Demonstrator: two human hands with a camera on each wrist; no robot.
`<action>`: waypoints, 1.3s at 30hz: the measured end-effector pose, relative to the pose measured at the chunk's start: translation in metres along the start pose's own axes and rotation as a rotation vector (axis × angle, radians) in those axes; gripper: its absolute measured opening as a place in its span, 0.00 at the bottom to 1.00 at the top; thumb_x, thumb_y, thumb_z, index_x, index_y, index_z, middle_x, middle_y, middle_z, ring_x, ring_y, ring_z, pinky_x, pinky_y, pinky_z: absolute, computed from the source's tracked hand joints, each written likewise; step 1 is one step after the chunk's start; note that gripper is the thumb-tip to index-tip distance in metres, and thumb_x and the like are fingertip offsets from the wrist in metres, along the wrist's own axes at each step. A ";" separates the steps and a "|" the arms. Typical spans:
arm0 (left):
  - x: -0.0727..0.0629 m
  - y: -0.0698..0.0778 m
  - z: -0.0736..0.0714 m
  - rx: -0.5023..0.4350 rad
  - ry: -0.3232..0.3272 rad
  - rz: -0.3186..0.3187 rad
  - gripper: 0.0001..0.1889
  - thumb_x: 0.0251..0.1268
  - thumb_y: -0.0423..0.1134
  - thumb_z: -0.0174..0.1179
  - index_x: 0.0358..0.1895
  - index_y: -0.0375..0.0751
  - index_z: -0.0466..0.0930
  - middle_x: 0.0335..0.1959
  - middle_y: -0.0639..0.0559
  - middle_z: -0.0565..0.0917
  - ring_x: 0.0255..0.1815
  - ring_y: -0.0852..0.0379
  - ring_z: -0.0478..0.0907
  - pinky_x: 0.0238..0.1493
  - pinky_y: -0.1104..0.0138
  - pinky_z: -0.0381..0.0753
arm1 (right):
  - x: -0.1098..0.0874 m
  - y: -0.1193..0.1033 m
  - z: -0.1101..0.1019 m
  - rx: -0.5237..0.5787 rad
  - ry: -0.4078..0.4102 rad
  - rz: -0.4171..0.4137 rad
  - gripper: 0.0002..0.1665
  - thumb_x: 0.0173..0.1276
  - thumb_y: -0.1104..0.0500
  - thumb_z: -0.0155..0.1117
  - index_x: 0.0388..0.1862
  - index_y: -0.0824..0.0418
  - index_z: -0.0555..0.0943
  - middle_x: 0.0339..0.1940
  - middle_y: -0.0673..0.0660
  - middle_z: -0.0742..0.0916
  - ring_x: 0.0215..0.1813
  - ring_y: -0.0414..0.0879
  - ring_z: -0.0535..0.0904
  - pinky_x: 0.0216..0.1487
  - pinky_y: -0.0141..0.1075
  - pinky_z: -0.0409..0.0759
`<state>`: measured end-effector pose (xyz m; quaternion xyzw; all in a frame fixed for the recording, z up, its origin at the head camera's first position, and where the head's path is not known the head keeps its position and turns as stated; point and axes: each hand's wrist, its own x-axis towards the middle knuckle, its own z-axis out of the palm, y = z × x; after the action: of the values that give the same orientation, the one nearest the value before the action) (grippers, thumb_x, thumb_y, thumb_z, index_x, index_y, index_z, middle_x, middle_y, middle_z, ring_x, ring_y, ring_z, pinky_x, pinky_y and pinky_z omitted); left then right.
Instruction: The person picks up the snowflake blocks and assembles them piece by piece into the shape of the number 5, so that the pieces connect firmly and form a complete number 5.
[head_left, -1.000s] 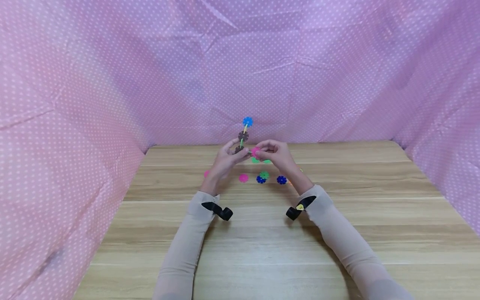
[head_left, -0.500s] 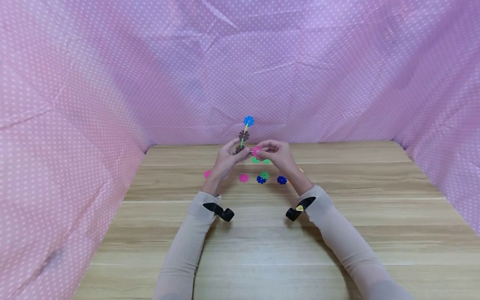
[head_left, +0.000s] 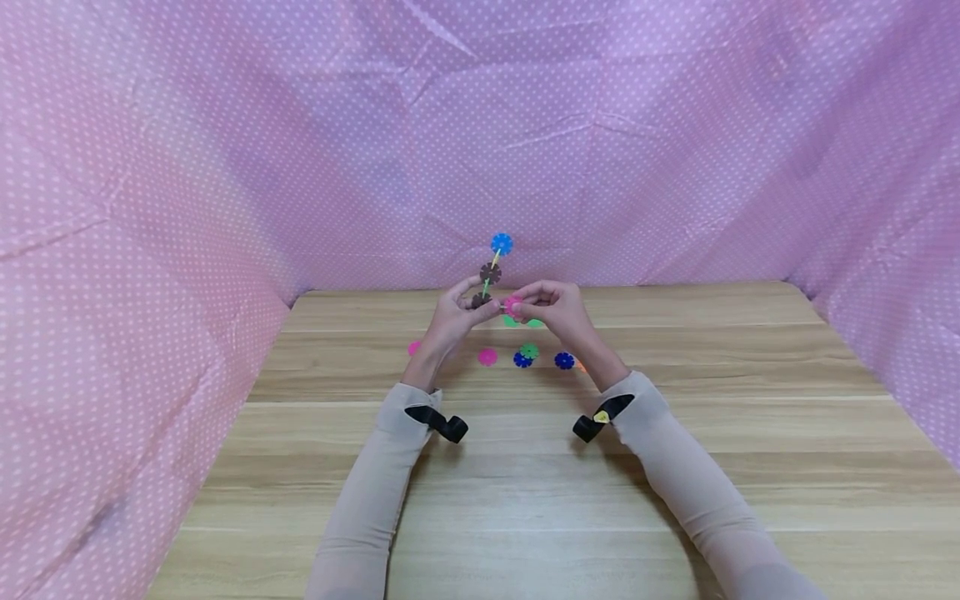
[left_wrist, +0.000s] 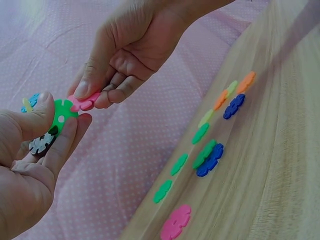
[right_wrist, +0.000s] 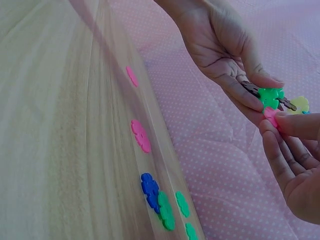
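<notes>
Above the far part of the table, my left hand grips a chain of notched snowflake discs. Its thumb and fingers pinch a green disc in the left wrist view. From there the chain rises through a brown disc and a yellow one to a light blue disc at the top. My right hand pinches a pink snowflake disc between thumb and fingers. The pink disc's edge meets the edge of the green disc, with notches overlapping in the right wrist view. Fingers hide part of both.
Along the table's far side lie several loose discs: a pink disc, a green disc overlapping a dark blue one, another dark blue disc, and orange and yellow ones. A pink dotted cloth hangs behind and at both sides.
The chain's top end has tipped slightly to the right. Both hands stay nearly in place, with the pink disc still held against the green one.
</notes>
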<state>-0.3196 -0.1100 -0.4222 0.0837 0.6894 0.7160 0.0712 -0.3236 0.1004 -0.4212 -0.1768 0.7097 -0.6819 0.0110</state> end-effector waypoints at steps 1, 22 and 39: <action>0.000 0.000 0.000 0.006 -0.001 0.007 0.32 0.68 0.33 0.67 0.73 0.44 0.69 0.44 0.45 0.91 0.46 0.58 0.88 0.70 0.55 0.78 | 0.000 0.000 0.000 0.005 0.000 -0.003 0.14 0.66 0.68 0.71 0.46 0.78 0.83 0.31 0.46 0.91 0.32 0.38 0.87 0.39 0.34 0.89; -0.002 0.002 0.000 0.104 -0.031 0.022 0.35 0.67 0.37 0.69 0.76 0.45 0.66 0.58 0.36 0.85 0.62 0.44 0.82 0.72 0.54 0.76 | 0.000 0.000 -0.001 0.050 -0.017 -0.053 0.12 0.66 0.70 0.71 0.43 0.79 0.83 0.31 0.47 0.91 0.31 0.39 0.87 0.37 0.31 0.88; -0.003 0.007 -0.002 0.055 -0.028 -0.030 0.34 0.69 0.34 0.66 0.76 0.45 0.66 0.56 0.33 0.84 0.55 0.52 0.84 0.69 0.56 0.78 | -0.001 0.000 0.001 0.095 -0.025 -0.067 0.09 0.64 0.72 0.71 0.42 0.77 0.83 0.31 0.48 0.91 0.32 0.40 0.88 0.38 0.31 0.89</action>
<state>-0.3175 -0.1130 -0.4153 0.0853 0.7090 0.6943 0.0890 -0.3226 0.0994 -0.4219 -0.2083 0.6699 -0.7126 0.0051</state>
